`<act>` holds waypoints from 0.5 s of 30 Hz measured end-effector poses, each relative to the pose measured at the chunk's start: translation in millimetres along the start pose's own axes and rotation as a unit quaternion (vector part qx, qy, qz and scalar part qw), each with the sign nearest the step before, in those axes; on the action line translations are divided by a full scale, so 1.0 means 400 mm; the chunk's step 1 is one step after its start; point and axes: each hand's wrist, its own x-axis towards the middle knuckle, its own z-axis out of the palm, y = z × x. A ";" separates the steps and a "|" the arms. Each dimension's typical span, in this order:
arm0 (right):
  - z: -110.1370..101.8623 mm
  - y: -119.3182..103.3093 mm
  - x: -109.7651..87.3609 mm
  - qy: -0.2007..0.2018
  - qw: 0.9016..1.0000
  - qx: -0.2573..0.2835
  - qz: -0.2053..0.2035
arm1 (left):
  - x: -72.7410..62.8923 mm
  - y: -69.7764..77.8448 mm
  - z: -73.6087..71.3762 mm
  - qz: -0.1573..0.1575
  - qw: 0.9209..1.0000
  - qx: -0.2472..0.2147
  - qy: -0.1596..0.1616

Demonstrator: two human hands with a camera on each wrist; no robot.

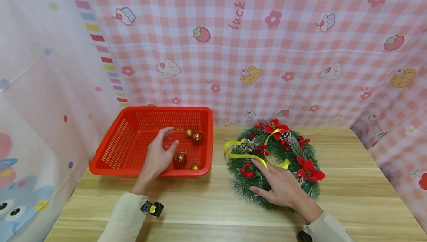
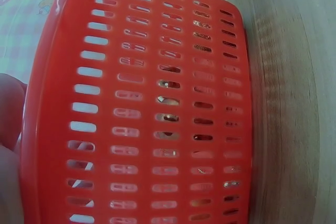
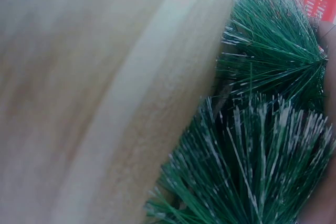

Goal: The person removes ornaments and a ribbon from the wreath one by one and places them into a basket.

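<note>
My left hand (image 1: 160, 155) reaches over the near rim of a red plastic basket (image 1: 116, 136), fingers and thumb apart with nothing between them. Beside its fingertips lie shiny gold bauble ornaments: a larger one (image 1: 180, 158) and a small glittery one (image 1: 195, 166) near the front. Further back sit another large bauble (image 1: 197, 137) and a small one (image 1: 189, 132). On the near part of a green Christmas wreath (image 1: 240, 188) rests my right hand (image 1: 281, 184), fingers extended. A yellow ribbon (image 1: 238, 155) loops across the wreath and passes by its fingertips.
The wreath bears red flowers (image 1: 309, 169), red berries and pinecones (image 1: 247, 145). Basket and wreath stand side by side on a wooden table (image 1: 350, 182). A pink checked cloth (image 1: 227, 64) hangs behind, and a pale curtain (image 1: 40, 86) at the left.
</note>
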 end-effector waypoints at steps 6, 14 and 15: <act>-0.004 0.000 -0.001 -0.007 1.000 0.000 0.004 | -0.009 0.034 0.045 0.060 0.993 0.096 -0.014; -0.001 -0.003 0.001 -0.009 1.000 0.001 0.004 | -0.035 0.101 0.139 0.068 0.971 0.219 -0.073; -0.001 -0.004 0.001 -0.009 1.000 0.000 0.004 | -0.036 0.104 0.146 0.067 0.967 0.232 -0.081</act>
